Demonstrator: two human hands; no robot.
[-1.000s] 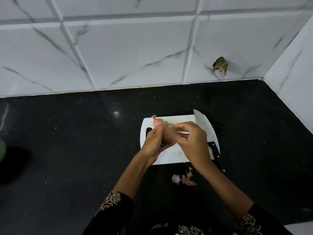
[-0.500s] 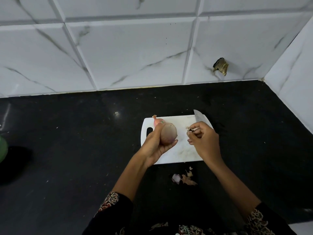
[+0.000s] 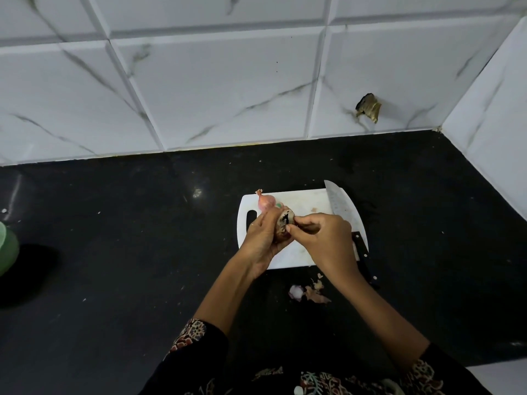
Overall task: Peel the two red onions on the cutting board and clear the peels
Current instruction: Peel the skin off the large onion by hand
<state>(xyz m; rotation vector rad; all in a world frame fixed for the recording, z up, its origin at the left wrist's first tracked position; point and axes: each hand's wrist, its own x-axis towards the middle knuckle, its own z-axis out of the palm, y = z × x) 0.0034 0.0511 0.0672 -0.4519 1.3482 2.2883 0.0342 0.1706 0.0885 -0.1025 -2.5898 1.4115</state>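
The left hand [image 3: 263, 240] cups one red onion [image 3: 285, 223] from below and behind, fingers wrapped round it, holding it above the middle of the cutting board [image 3: 302, 252] so that any loosened skin would drop onto the board or the counter rather than elsewhere. The right hand [image 3: 323, 238] meets it from the right, thumb and forefinger closed in a narrow pinch at the onion's exposed end, where a dark, ragged patch shows; this grip appears set to lift and strip a flake of skin. Whether a flake is actually caught between the fingertips cannot be determined. The second onion [image 3: 266, 202], still in its pink skin with the dry tip pointing up, lies near the board's far left corner, just above the handle slot, out of the way of the working hands. A knife [image 3: 342, 212] rests along the board's right edge, blade toward the far side, handle overhanging the near right corner, within reach but clear of the peeling. Loose peels [image 3: 309, 292] lie on the black counter [image 3: 142, 238] just off the board's near edge, not yet cleared.
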